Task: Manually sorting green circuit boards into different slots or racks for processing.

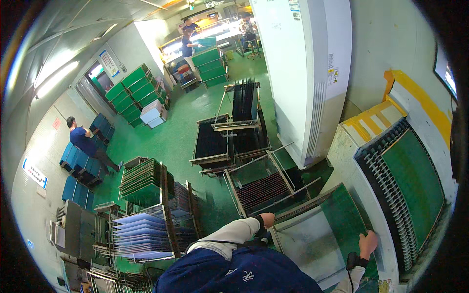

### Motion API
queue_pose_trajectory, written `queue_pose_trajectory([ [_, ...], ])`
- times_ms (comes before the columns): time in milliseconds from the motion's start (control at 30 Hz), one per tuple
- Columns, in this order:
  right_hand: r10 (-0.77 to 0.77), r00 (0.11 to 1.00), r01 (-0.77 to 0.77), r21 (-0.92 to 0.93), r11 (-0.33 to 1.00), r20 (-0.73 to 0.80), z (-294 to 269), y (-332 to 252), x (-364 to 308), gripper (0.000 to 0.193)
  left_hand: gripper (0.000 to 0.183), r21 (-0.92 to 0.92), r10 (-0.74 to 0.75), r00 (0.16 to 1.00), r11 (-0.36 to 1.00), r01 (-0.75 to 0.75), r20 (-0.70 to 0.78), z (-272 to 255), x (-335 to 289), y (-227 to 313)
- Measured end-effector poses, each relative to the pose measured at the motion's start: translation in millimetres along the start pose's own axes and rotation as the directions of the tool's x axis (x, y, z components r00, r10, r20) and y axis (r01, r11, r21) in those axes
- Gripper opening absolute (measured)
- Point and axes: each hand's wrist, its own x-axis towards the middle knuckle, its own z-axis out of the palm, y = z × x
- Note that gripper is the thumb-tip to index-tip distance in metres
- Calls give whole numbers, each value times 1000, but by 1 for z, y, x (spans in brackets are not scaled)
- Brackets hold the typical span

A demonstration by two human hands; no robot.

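Head cam: my left hand (pixel 266 219) and right hand (pixel 367 243) each grip an edge of the big thin green panel (pixel 337 219), holding it level beside the roller conveyor (pixel 386 176).

Slotted rack (pixel 259 183) blocks left hand (pixel 266 219); conveyor rollers (pixel 391 195) crowd right hand (pixel 367 242), open btwn.

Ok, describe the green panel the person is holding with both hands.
The green panel is a large, thin, flat sheet, glossy dark green with a pale reflection across its lower part. It lies tilted, beside the roller conveyor, where a second green sheet rests. The left hand grips its left edge near the upper corner; the right hand holds its right edge. Its near end is hidden by the person's body.
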Motion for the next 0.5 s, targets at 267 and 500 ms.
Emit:
queue_pose_trajectory([
  [267, -5, 999, 5, 11, 1000, -48, -4, -7, 1, 36, 13, -60, 48, 996, 997, -53, -74, -3, 13, -8],
  [500, 43, 998, -44, 25, 999, 36, -9, -12, 3, 41, 12, -10, -4, 1000, 1000, 4, -30, -2, 12, -9],
])
